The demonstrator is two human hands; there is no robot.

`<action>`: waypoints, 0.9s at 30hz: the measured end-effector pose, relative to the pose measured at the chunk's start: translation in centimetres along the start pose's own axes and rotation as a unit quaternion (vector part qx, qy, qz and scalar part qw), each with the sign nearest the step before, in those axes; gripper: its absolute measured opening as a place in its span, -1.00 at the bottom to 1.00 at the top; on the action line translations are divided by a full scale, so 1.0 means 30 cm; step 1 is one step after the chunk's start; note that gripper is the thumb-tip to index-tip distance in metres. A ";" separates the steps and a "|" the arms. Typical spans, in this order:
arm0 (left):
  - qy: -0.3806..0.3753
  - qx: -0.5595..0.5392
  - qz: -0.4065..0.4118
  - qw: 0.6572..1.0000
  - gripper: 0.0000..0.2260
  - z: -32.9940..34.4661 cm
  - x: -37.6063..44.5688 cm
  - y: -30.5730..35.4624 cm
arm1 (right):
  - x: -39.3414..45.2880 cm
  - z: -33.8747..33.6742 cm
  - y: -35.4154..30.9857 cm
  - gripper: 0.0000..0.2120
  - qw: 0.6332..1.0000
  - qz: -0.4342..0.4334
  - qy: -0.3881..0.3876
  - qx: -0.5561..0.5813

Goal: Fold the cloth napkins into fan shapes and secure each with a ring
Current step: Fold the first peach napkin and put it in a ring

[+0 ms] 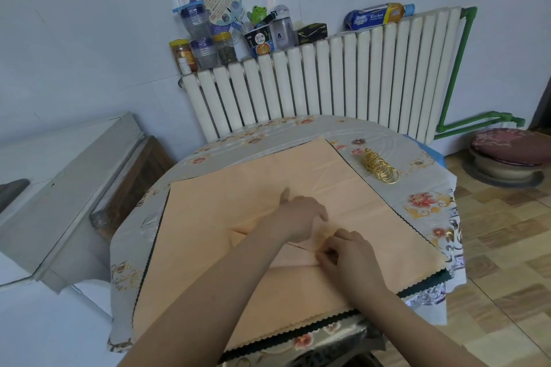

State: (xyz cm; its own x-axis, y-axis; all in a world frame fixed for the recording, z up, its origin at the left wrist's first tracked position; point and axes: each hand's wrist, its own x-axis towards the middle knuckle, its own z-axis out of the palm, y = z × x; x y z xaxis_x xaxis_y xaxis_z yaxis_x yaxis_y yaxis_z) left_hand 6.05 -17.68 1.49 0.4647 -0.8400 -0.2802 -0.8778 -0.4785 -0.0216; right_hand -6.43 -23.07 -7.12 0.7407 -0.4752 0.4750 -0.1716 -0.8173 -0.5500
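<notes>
A peach cloth napkin (226, 208) lies spread over a dark napkin edge on the flowered table (429, 205). Near its middle a narrow pleat is raised. My left hand (301, 214) rests on the cloth at the pleat, thumb pointing away and fingers curled down onto the fold. My right hand (348, 253) pinches the folded cloth just to the right of it. Several gold rings (380, 165) lie in a row on the table, beyond the napkin's right edge.
A white radiator (328, 83) stands behind the table, with jars, bottles and a kitchen roll on top. A white cabinet (59, 188) is at the left. A cushioned stool (510, 155) sits on the tiled floor at the right.
</notes>
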 end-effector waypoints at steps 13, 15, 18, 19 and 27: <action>-0.061 0.213 0.057 0.974 -0.77 -0.051 0.059 0.039 | -0.001 0.011 0.016 -0.78 1.000 -0.008 0.013 -0.006; -0.005 0.174 0.084 0.981 -0.80 -0.025 0.028 0.012 | 0.001 0.010 0.016 -0.79 1.000 -0.006 0.013 -0.007; 0.074 0.061 0.090 0.991 -0.93 0.042 -0.030 -0.045 | -0.002 0.009 0.011 -0.83 1.000 -0.010 0.023 -0.005; 0.095 0.019 0.086 0.992 -0.92 0.069 -0.045 -0.064 | -0.004 0.006 0.007 -0.85 1.000 -0.008 0.027 -0.001; 0.139 -0.217 0.082 0.963 -0.94 0.183 -0.124 -0.133 | -0.013 0.000 -0.003 -0.77 0.999 -0.001 0.033 -0.021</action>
State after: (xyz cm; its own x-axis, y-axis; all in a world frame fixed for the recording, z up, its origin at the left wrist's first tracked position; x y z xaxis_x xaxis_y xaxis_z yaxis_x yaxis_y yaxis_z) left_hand 7.20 -11.24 -2.65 0.3904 -0.9203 0.0234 -0.8385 -0.3450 0.4217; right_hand -6.72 -22.81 -7.27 0.6965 -0.4935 0.5208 -0.1993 -0.8304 -0.5203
